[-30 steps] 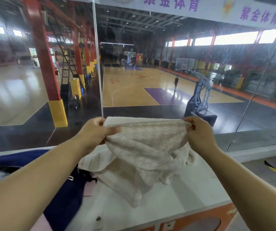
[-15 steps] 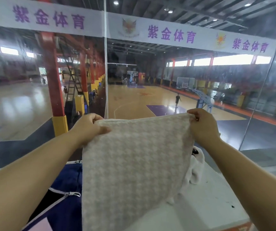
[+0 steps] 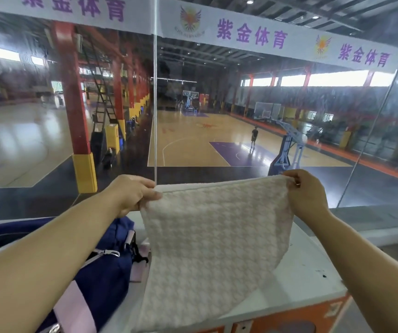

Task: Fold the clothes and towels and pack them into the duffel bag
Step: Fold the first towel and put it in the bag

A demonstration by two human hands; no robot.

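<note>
White and soft, the towel [image 3: 217, 239] hangs flat in the air like a little curtain. It has a small bumpy check pattern. Both hands hold it up by its top edge. The left hand [image 3: 133, 193] is at the top left corner. Its fingers are curled, and the thumb pinches the corner against them. The right hand [image 3: 309, 197] is at the top right corner, and its thumb and fingers pinch that corner too. Both arms reach forward from the near side, a little bent. The hands are about level and well apart, so the top edge is pulled nearly straight. The towel hangs down in front of the white table [image 3: 310, 267]. I cannot tell if its bottom touches the table.

The dark blue duffel bag [image 3: 106, 275] sits on the left of the table, under the left arm and just beside the towel. It has a pink strap [image 3: 73, 306] and a silver zip pull [image 3: 111, 253].

Far behind is a big glass wall [image 3: 361, 183]. Through it you can see a basketball court [image 3: 193, 145] with a shiny floor, a red and yellow post [image 3: 77, 131], a blue hoop stand [image 3: 286, 150] and a person [image 3: 254, 137] far away. A white banner [image 3: 241, 32] with purple writing runs across the top.
</note>
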